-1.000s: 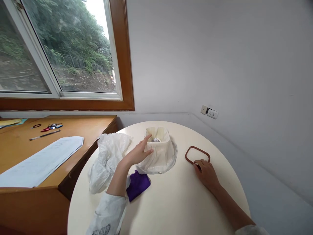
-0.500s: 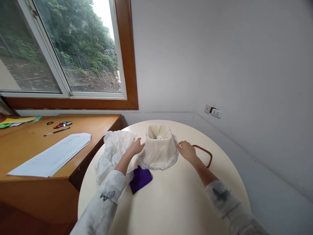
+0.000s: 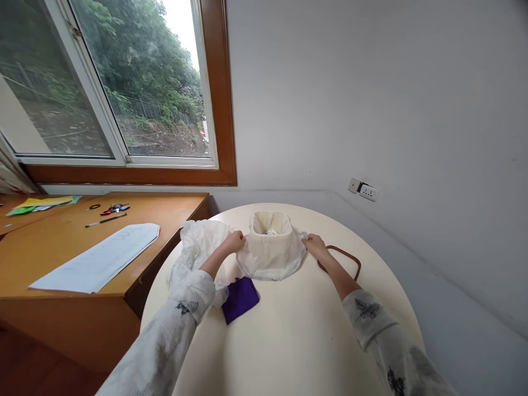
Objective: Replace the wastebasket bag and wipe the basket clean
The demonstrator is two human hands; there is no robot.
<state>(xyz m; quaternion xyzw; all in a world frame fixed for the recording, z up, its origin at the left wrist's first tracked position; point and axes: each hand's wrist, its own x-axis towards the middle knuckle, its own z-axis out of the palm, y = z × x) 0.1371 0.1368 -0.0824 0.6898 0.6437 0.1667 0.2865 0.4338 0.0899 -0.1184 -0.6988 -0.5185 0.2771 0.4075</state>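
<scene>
A small cream bin (image 3: 270,220) stands on the round table, with a translucent white plastic bag (image 3: 270,267) draped down over its outside. Something whitish lies inside the bin, too small to name. My left hand (image 3: 235,241) pinches the bag's edge on the left side of the bin. On the other side, my right hand (image 3: 315,246) grips the opposite edge, pulling it outward from the bin. Beside my left forearm lies a crumpled white plastic bag (image 3: 200,239). A purple cloth-like piece (image 3: 241,300) rests flat in front of the bin, partly under the crumpled bag.
A brown rounded frame (image 3: 348,254) lies by my right wrist. The cream round table (image 3: 305,330) adjoins a wooden desk (image 3: 173,212) with papers (image 3: 99,258), a pen (image 3: 106,220) and keys (image 3: 115,208). Behind are a wall socket (image 3: 369,192) and a window.
Both hands have closed on the bag's edges, where their fingers were looser before. The bag's lower edge has risen slightly and spread outward. The view has shifted a little left.
</scene>
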